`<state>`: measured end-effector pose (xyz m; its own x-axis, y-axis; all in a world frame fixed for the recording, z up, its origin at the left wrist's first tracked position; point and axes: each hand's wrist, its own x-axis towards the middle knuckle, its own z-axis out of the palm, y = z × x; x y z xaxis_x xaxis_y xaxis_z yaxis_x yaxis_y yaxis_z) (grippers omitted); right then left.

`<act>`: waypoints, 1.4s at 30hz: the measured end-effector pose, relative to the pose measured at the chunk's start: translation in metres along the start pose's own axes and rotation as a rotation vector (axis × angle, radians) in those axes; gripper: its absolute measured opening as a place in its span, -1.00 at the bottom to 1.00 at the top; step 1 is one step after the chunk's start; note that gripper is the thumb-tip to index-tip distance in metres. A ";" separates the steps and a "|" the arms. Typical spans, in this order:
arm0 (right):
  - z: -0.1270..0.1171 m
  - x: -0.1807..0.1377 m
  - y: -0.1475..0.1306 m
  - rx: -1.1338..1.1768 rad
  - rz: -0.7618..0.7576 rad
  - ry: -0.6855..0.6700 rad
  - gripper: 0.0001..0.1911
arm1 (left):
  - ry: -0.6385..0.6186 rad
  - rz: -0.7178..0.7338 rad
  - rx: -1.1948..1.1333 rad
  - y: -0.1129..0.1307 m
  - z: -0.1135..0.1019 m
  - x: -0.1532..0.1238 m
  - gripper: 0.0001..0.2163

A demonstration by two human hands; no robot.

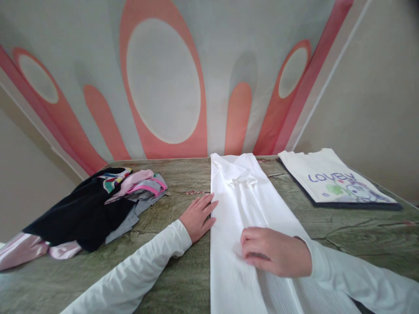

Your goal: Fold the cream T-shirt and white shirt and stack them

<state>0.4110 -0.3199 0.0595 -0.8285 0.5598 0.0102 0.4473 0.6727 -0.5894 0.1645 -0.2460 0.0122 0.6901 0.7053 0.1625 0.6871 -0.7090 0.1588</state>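
A white ribbed garment [229, 218] lies on the table as a long strip, reaching from the far edge down past the bottom of the view. Its upper part has a folded-over layer and a small gathered bunch of cloth; creases run down its middle. My left hand [198, 216] rests flat at the strip's left edge, fingers spread, fingertips touching the cloth. Over the middle of the garment is my right hand [275, 253], fingers curled in towards the thumb and slightly blurred. Whether cloth is caught between those fingers is hidden.
On the left of the wood-patterned table [183, 174] lies a loose heap of black, pink and grey clothes [94, 209]. At the right sits a folded cream garment [327, 174] lettered LOVELY, with dark cloth beneath it. A wall with coral shapes [163, 150] stands behind.
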 end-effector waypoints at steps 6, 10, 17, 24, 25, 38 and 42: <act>0.011 -0.011 -0.020 -0.020 -0.027 -0.094 -0.80 | 0.022 0.137 -0.021 0.020 -0.001 -0.002 -0.61; 0.012 -0.014 -0.024 0.110 -0.225 -0.307 -0.71 | -0.049 0.160 -0.032 0.023 0.001 -0.006 -0.56; -0.044 -0.012 0.039 0.067 0.167 0.232 -0.75 | -0.087 0.170 -0.035 0.018 0.002 -0.007 -0.54; -0.040 -0.024 0.150 -0.315 0.425 0.644 -0.58 | -0.103 0.160 -0.049 0.017 0.003 -0.004 -0.53; -0.036 -0.025 0.157 -0.353 0.440 0.641 -0.55 | -0.094 0.149 -0.049 0.016 0.003 -0.003 -0.53; -0.015 -0.017 0.151 -0.614 0.616 0.515 -0.50 | 0.023 0.101 -0.080 0.016 -0.010 0.000 -0.60; -0.015 -0.015 0.141 -0.632 0.625 0.467 -0.51 | -0.007 0.065 -0.058 0.027 -0.013 -0.007 -0.57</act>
<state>0.4915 -0.2261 -0.0118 -0.2292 0.9430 0.2412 0.9661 0.2506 -0.0616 0.1752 -0.2695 0.0283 0.7344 0.6577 0.1674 0.6267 -0.7519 0.2045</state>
